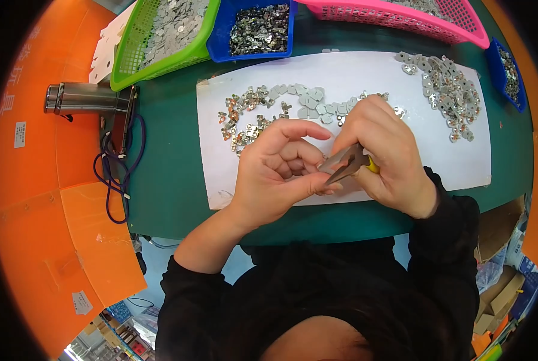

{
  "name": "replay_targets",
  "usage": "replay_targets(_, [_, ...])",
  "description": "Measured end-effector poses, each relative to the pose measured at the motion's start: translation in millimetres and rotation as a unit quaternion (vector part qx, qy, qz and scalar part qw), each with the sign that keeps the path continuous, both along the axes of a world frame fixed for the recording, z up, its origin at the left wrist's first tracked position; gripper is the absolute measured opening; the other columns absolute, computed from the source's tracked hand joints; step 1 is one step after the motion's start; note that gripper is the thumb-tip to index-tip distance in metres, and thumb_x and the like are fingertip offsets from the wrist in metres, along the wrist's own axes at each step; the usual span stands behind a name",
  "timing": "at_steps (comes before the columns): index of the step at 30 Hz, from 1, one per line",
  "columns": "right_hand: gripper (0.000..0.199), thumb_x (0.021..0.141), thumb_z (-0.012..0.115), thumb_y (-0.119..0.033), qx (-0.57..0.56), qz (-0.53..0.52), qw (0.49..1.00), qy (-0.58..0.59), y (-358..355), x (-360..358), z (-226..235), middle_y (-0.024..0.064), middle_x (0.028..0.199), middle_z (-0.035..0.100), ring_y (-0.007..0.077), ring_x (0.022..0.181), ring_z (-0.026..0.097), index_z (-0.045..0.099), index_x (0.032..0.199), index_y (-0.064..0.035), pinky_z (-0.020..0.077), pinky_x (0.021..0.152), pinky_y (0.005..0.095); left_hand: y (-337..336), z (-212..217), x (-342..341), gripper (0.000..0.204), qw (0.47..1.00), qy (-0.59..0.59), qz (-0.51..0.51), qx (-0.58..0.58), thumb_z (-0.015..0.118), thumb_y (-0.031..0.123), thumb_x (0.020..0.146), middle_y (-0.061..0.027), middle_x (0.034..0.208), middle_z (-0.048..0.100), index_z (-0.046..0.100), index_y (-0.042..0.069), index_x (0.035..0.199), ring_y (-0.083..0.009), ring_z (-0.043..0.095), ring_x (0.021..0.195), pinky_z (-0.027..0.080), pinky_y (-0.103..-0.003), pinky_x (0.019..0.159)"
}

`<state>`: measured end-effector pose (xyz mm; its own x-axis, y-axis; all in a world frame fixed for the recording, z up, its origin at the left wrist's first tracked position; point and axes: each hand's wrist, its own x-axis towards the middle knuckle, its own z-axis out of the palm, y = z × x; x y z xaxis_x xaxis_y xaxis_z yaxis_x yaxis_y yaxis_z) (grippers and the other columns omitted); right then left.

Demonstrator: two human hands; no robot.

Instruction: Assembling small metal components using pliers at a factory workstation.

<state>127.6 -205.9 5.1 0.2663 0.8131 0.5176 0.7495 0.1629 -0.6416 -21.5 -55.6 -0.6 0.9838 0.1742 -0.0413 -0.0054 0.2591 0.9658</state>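
Pliers (347,162) with dark metal jaws and a yellow-trimmed handle are gripped in my right hand (392,153). Their jaws stand parted and point left, at the fingertips of my left hand (266,171). That hand has its fingers curled toward the thumb, with the index finger lifted; whatever it pinches beside the jaws is too small to make out. Under and beyond my hands lies a white sheet (353,69). On it are small shiny metal pieces (233,117), flat grey pieces (311,99), and a heap of joined grey-and-metal pieces (452,93) to the right.
Along the far edge stand a green basket (160,69) of flat pieces, a blue bin (251,58) of metal pieces and a pink basket (401,23). A smaller blue bin (515,99) sits far right. At left, a steel cylinder device (88,98) has a dark cord (138,147).
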Motion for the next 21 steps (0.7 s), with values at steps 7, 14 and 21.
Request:
replay_targets(7, [0.017,0.076,0.072,-0.002,-0.042,0.036,0.977,0.208,-2.8,-5.9,0.8,0.0069,0.084,0.055,0.0178,0.075,0.051,0.058,0.086,-0.0036,0.0391,0.065,0.0277,0.0,-0.2,0.9,0.048,0.993,0.006,0.011,-0.114,0.07,-0.011,0.084,-0.0148,0.095,0.068,0.048,-0.002,0.126,-0.0201,0.071,0.089,0.061,-0.031,0.077])
replay_targets(14, [0.015,0.074,0.069,0.003,-0.057,0.036,0.985,0.161,-5.0,-3.3,5.3,0.0075,0.082,0.057,0.0167,0.077,0.054,0.062,0.084,-0.0036,0.0421,0.068,0.0264,3.6,0.4,-1.9,0.051,1.0,-0.023,-0.01,0.001,0.071,-0.014,0.081,-0.0186,0.102,0.068,0.046,-0.002,0.124,-0.0225,0.072,0.089,0.062,-0.032,0.078])
replay_targets(21, [0.009,0.082,0.063,0.005,-0.025,-0.066,0.982,0.175,-2.7,-0.5,9.6,0.009,0.088,0.06,0.0186,0.082,0.056,0.063,0.09,0.0004,0.0445,0.078,0.0285,2.5,-9.3,5.8,0.035,0.995,-0.001,0.096,-0.016,0.068,-0.007,0.088,-0.0129,0.099,0.068,0.053,-0.003,0.12,-0.0154,0.068,0.087,0.055,-0.026,0.076])
